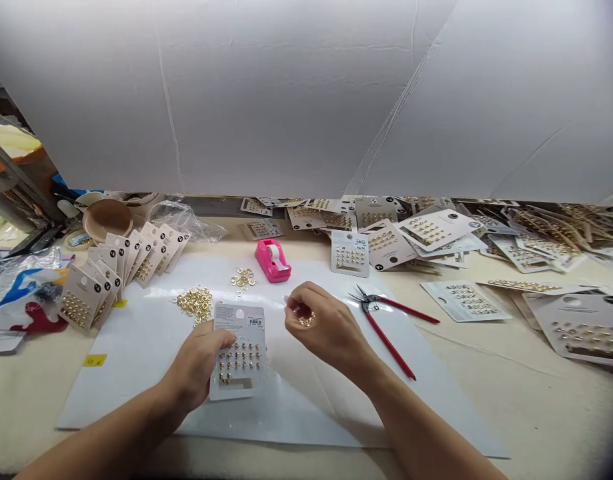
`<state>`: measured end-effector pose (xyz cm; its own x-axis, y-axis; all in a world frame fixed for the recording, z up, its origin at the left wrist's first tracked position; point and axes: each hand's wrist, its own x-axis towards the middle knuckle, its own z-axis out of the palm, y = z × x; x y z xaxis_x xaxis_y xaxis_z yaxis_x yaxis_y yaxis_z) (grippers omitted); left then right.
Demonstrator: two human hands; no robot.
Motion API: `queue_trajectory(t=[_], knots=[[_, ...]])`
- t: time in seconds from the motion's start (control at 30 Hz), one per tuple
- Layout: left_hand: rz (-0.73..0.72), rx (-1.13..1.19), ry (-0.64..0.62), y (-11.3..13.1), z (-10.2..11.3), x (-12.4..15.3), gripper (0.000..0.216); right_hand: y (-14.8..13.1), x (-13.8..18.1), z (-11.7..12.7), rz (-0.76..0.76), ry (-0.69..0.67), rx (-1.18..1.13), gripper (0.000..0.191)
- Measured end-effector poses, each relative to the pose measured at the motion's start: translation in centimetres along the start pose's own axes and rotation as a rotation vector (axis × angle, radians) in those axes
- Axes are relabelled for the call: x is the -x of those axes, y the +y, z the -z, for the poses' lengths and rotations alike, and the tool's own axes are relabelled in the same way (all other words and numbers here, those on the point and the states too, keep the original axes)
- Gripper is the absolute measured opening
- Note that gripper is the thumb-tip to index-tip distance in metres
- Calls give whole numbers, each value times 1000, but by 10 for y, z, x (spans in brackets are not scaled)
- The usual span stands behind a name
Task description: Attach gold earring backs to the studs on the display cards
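Observation:
My left hand (199, 360) grips a grey earring card (240, 393) by its left edge, thumb across the front. Rows of small gold hoop earrings sit on the card, above a cut-out slot near its bottom. To the right of the card, my right hand (331, 330) is curled closed, with small gold hoops (306, 319) showing in the palm. Something small and pale shows at its fingertips, too small to name. Loose gold hoops lie in a larger pile (195, 303) and a smaller pile (243, 279) behind the card.
A pink tape dispenser (273, 261) stands behind my hands. Red-handled pliers (386, 320) lie open at the right of the white mat (151, 400). Filled earring cards lean in a row (81, 290) at left and heap up (439, 230) at back right, below a white panel (286, 100).

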<state>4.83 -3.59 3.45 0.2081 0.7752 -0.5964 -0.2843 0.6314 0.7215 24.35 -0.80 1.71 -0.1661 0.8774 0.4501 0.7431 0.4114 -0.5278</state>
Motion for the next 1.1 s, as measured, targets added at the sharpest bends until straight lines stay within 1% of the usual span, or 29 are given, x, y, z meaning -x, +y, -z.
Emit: queue_trajectory(t=[0.07,0.13,0.2,0.23,0.33,0.4,0.57,0.67,0.73,0.83,0.97,1.03,1.1], knots=[[17,36,37,2,0,0,14,2,0,4,-29,-14,-54,11],[13,65,47,4,0,0,14,0,1,6,-31,-90,-151,10],[5,91,30,5,1,-1,14,-4,4,6,10,-145,-216,9],[5,103,26,6,1,-1,15,-6,5,5,53,-149,-219,10],[1,109,53,5,1,-2,15,-11,9,1,231,-112,-163,17],[-7,95,71,4,1,-3,13,-12,11,-1,306,-102,-130,21],[-3,87,57,2,3,-5,12,-12,12,-5,300,-126,-95,21],[-16,72,38,1,5,-5,8,-13,13,-6,370,-116,-9,17],[-24,59,19,1,5,-5,7,-14,14,-7,434,-121,68,19],[-36,25,-26,-1,5,-6,6,-16,15,-7,500,-154,176,25],[-55,-42,-88,-1,3,-6,7,-16,16,-9,592,-223,298,27],[-67,-110,-111,0,2,-6,10,-15,15,-11,626,-238,326,26],[-75,-182,-115,3,2,-5,10,-14,14,-13,623,-224,308,25]])
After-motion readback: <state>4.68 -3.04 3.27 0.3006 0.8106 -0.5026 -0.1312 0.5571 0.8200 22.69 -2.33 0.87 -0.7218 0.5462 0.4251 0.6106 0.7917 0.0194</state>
